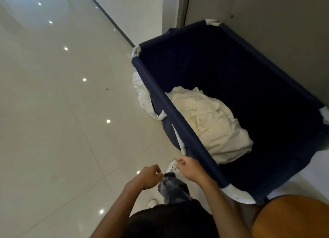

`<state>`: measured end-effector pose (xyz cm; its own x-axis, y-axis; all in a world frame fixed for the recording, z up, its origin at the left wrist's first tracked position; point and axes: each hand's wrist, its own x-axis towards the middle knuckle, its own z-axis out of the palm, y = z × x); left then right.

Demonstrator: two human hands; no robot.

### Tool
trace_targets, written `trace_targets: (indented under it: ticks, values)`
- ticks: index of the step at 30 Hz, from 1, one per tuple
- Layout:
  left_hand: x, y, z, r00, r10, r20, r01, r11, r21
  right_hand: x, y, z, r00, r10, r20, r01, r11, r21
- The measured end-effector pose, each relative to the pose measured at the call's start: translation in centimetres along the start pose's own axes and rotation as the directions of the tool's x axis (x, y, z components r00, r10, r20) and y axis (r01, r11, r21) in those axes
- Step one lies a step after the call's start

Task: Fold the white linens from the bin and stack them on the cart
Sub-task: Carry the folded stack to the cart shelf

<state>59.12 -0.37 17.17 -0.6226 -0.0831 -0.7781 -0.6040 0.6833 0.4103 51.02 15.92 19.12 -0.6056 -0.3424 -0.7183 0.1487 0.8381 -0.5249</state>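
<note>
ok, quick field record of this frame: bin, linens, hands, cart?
bin: navy fabric bin, against the wall
linens in bin: crumpled white pile, unfolded
linen outside: white cloth on the floor against the bin's outer side
left hand: loosely curled, holding nothing
right hand: loosely curled by the near rim, holding nothing
cart: not in view

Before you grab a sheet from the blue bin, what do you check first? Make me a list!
1. Linen left to take: a white pile lies in the bin. Ok.
2. Left hand free: holds nothing. Ok.
3. Right hand free: holds nothing, close to the bin's near rail. Ok.
4. All linen inside: loose white cloth hangs outside the bin, down by the floor. Not ok.
5. Cart ready: not in view. Cannot tell.
</note>
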Motion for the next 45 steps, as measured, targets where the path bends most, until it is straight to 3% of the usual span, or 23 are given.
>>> trace_targets:
  ticks: [7,11,19,25,31,34,40,45]
  values:
    - [7.2,6.9,-10.3,0.997,0.056,-0.059,-0.051,0.995,0.087,7.6,-3.4,-7.9,0.996,0.010,-0.090,0.010,0.977,0.214]
    - [10.3,12.2,-14.7,0.980,0.184,-0.078,-0.176,0.979,0.102,10.2,-3.9,-11.5,0.987,0.058,-0.147,-0.009,0.949,0.315]
    - [16.4,19.2,-17.0,0.967,0.211,0.146,-0.235,0.956,0.174,13.0,-1.8,-15.1,0.965,0.142,-0.221,-0.064,0.943,0.327]
    - [23.7,20.8,-17.5,0.921,0.181,0.346,-0.290,0.911,0.294,17.6,-1.4,-16.6,0.930,0.317,-0.189,-0.201,0.865,0.460]
    - [33.4,20.8,-19.0,0.872,0.126,0.473,-0.264,0.935,0.237,26.4,-2.7,-18.0,0.898,0.416,-0.140,-0.266,0.769,0.581]
    - [39.0,20.6,-19.9,0.869,0.074,0.489,-0.213,0.949,0.234,32.3,-2.6,-18.0,0.892,0.445,-0.078,-0.303,0.718,0.627]
    - [50.7,19.9,-20.0,0.896,0.019,0.443,-0.225,0.881,0.417,41.9,-0.1,-17.2,0.867,0.498,0.032,-0.390,0.637,0.665]
    - [57.6,19.6,-17.0,0.903,0.057,0.426,-0.289,0.815,0.503,47.7,2.4,-17.3,0.852,0.523,0.020,-0.428,0.674,0.603]
